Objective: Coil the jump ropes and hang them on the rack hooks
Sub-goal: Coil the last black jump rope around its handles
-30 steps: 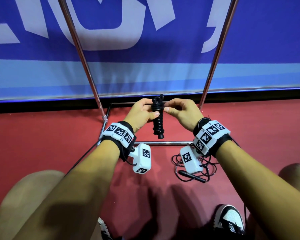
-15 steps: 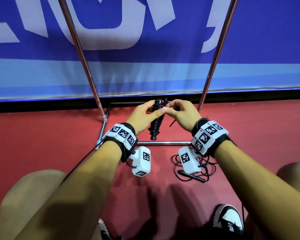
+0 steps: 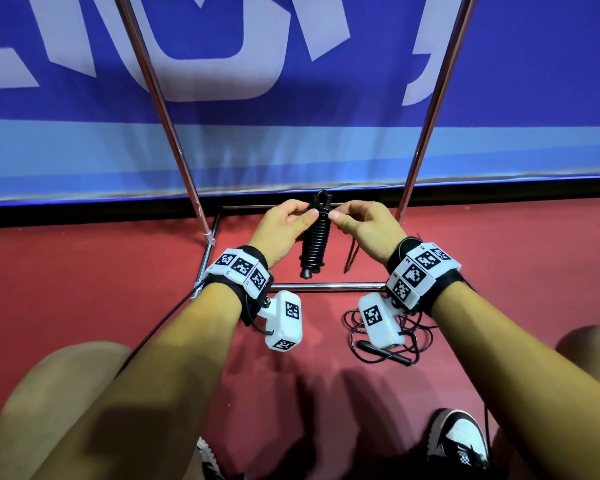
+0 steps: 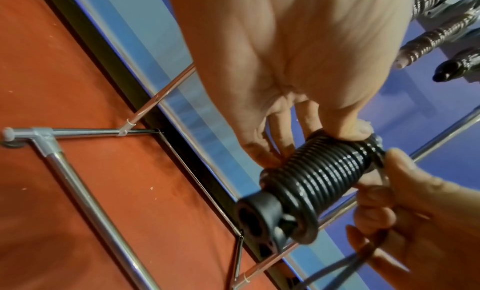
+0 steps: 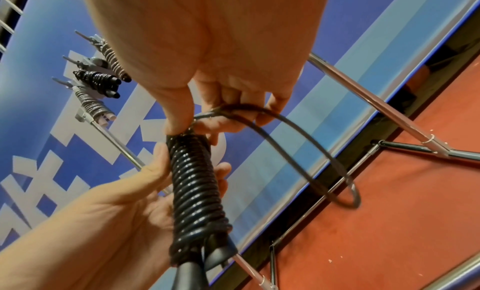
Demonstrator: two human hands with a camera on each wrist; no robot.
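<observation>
Steadying the coil [image 3: 315,239], left hand [image 3: 280,230] grips it; right hand [image 3: 362,227] pinches the loose loop [image 5: 311,146] for tucking.

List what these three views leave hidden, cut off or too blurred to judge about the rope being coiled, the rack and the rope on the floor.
- Coiled rope: how its end is secured is hidden under the left hand and right hand in the head view.
- Loose loop: motion-blurred, right wrist view.
- Rack hooks: cut off above the rack poles in the head view.
- Floor rope: partly covered by the right wrist camera.
</observation>
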